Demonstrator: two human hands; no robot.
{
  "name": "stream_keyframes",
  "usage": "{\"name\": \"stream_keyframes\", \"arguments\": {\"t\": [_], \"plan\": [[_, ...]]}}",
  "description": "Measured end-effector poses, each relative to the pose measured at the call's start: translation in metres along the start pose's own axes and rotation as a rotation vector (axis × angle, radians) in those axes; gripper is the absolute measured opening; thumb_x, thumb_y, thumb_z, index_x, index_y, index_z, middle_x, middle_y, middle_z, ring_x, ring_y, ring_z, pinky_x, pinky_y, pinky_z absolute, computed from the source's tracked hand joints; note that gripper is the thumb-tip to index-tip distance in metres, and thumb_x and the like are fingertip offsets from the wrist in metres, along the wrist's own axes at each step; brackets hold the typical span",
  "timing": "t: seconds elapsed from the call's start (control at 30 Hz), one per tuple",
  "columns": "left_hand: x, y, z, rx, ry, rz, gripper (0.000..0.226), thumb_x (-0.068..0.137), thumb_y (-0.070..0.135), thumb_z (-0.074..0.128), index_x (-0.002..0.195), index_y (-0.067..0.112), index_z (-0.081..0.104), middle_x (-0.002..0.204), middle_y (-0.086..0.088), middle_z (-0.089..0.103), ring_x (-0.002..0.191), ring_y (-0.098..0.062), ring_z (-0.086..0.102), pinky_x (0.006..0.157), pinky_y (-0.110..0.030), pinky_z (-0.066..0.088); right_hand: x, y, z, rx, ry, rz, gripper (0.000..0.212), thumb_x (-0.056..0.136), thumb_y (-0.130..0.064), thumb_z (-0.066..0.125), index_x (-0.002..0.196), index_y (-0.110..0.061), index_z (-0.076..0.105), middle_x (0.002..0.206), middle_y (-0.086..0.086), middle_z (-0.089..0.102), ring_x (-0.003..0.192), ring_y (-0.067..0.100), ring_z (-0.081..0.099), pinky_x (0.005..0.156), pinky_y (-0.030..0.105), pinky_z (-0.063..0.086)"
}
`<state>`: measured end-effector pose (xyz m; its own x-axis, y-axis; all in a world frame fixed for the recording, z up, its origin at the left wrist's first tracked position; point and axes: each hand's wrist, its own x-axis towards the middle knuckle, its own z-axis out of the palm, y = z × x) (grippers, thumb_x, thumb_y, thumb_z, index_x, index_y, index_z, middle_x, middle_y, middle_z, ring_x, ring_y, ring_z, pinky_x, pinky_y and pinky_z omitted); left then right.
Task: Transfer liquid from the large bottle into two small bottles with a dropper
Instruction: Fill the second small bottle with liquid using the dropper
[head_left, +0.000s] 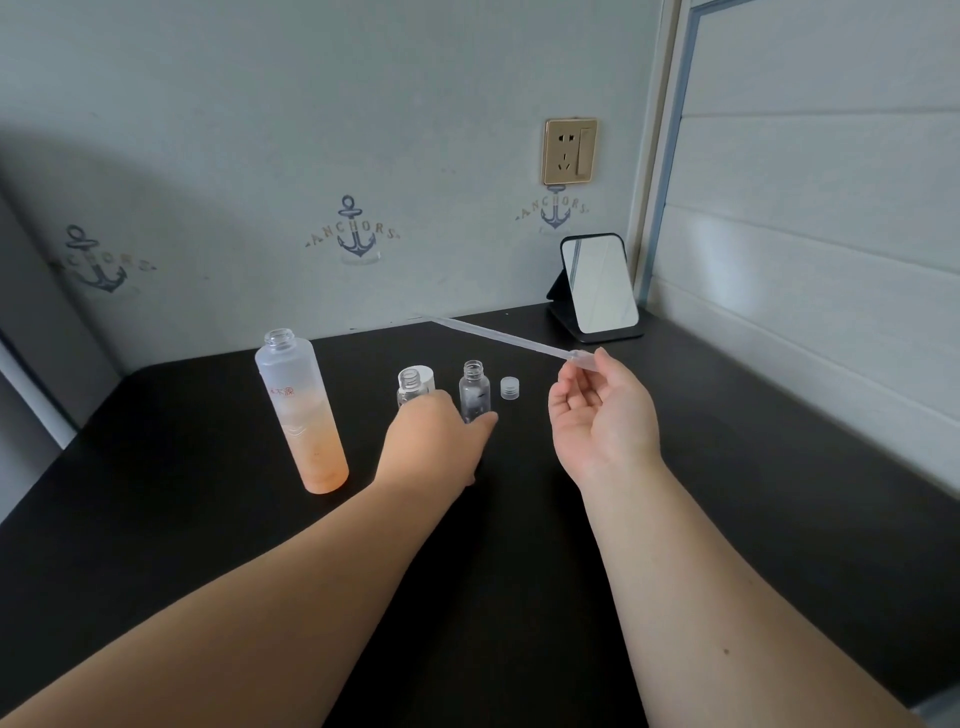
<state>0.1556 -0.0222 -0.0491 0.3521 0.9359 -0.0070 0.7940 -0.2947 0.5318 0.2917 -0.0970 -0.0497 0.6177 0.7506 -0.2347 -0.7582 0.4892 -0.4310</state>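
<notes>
Both forearms are bare to the frame's edge, with no sleeves, rings or watch on either hand

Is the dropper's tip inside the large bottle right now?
No, the dropper is held up in the air by the right hand, its tip well away from the large bottle.

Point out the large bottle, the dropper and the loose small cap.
large bottle (301, 410): head view, middle of the frosted body.
dropper (493, 335): head view, midway along the clear tube.
small cap (509, 388): head view, its ribbed side.
</notes>
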Motion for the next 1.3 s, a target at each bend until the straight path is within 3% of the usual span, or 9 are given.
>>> {"name": "stream_keyframes", "arguments": {"t": [0.23, 0.37, 0.47, 0.57, 0.7, 0.87, 1.07, 1.17, 1.3], "plan": [[0.013, 0.003, 0.007, -0.099, -0.007, -0.017, 0.030, 0.097, 0.047, 0.057, 0.112, 0.021, 0.058, 0.072, 0.004, 0.074, 0.053, -0.011, 0.071, 0.075, -0.037, 0.062, 0.000, -0.001, -0.001, 0.007, 0.008, -0.001, 0.013, 0.095, -0.009, 0.065, 0.086, -0.002, 0.071, 0.069, 0.006, 0.073, 0.057, 0.015, 0.068, 0.055, 0.023, 0.054], [0.009, 0.001, 0.005, -0.093, -0.005, 0.020, 0.030, 0.098, 0.044, 0.057, 0.117, 0.021, 0.058, 0.072, 0.004, 0.073, 0.053, -0.011, 0.070, 0.074, -0.037, 0.062, 0.001, 0.000, -0.001, 0.013, 0.010, -0.022, 0.031, 0.095, -0.008, 0.065, 0.067, -0.005, 0.076, 0.069, 0.006, 0.073, 0.056, 0.016, 0.068, 0.054, 0.023, 0.054], [-0.002, -0.005, -0.004, -0.089, -0.037, 0.038, 0.041, 0.097, 0.045, 0.060, 0.132, 0.024, 0.054, 0.078, 0.004, 0.073, 0.056, -0.009, 0.070, 0.063, -0.029, 0.061, -0.001, 0.000, 0.000, -0.014, 0.006, -0.013, 0.018, 0.094, -0.010, 0.066, 0.079, -0.003, 0.073, 0.069, 0.006, 0.073, 0.056, 0.015, 0.068, 0.055, 0.023, 0.054], [-0.017, -0.020, -0.015, -0.098, 0.030, 0.085, 0.039, 0.094, 0.050, 0.062, 0.125, 0.028, 0.057, 0.071, 0.007, 0.072, 0.048, -0.003, 0.066, 0.053, -0.024, 0.057, -0.001, 0.001, 0.000, -0.041, -0.012, -0.005, 0.011, 0.094, -0.011, 0.067, 0.088, -0.002, 0.071, 0.071, 0.006, 0.073, 0.057, 0.015, 0.068, 0.056, 0.023, 0.054], [-0.033, -0.049, -0.031, -0.097, 0.133, 0.103, 0.031, 0.087, 0.059, 0.066, 0.103, 0.033, 0.061, 0.078, 0.011, 0.069, 0.062, -0.008, 0.067, 0.067, -0.033, 0.061, -0.001, 0.004, 0.000, -0.078, -0.056, -0.009, 0.013, 0.093, -0.012, 0.068, 0.085, -0.002, 0.073, 0.078, 0.007, 0.073, 0.060, 0.015, 0.068, 0.057, 0.023, 0.054], [-0.048, -0.081, -0.048, -0.124, 0.113, 0.146, 0.022, 0.079, 0.059, 0.073, 0.082, 0.044, 0.057, 0.075, 0.016, 0.065, 0.063, -0.002, 0.065, 0.060, -0.021, 0.057, -0.003, 0.006, 0.000, -0.112, -0.102, -0.013, 0.020, 0.094, -0.012, 0.067, 0.078, -0.002, 0.074, 0.079, 0.008, 0.073, 0.062, 0.014, 0.066, 0.058, 0.024, 0.053], [-0.058, -0.098, -0.045, -0.227, 0.117, 0.179, 0.023, 0.076, 0.059, 0.076, 0.087, 0.043, 0.065, 0.075, 0.022, 0.066, 0.065, 0.007, 0.064, 0.060, -0.015, 0.053, -0.006, 0.011, 0.001, -0.147, -0.124, -0.007, 0.014, 0.094, -0.010, 0.066, 0.086, 0.000, 0.072, 0.082, 0.009, 0.071, 0.063, 0.016, 0.064, 0.057, 0.024, 0.051], [-0.061, -0.099, -0.047, -0.258, 0.090, 0.222, 0.020, 0.079, 0.055, 0.076, 0.086, 0.040, 0.064, 0.079, 0.039, 0.061, 0.063, 0.007, 0.064, 0.053, -0.009, 0.047, -0.009, 0.015, 0.002, -0.160, -0.140, -0.013, 0.010, 0.092, -0.008, 0.067, 0.090, 0.001, 0.070, 0.080, 0.008, 0.070, 0.062, 0.015, 0.063, 0.057, 0.024, 0.051], [-0.060, -0.106, -0.046, -0.229, 0.093, 0.284, 0.023, 0.081, 0.055, 0.074, 0.090, 0.035, 0.067, 0.083, 0.033, 0.062, 0.077, 0.011, 0.059, 0.058, -0.011, 0.047, -0.014, 0.020, 0.007, -0.175, -0.138, -0.024, 0.008, 0.091, -0.007, 0.066, 0.096, 0.000, 0.068, 0.078, 0.008, 0.070, 0.062, 0.016, 0.063, 0.057, 0.024, 0.051]]}}
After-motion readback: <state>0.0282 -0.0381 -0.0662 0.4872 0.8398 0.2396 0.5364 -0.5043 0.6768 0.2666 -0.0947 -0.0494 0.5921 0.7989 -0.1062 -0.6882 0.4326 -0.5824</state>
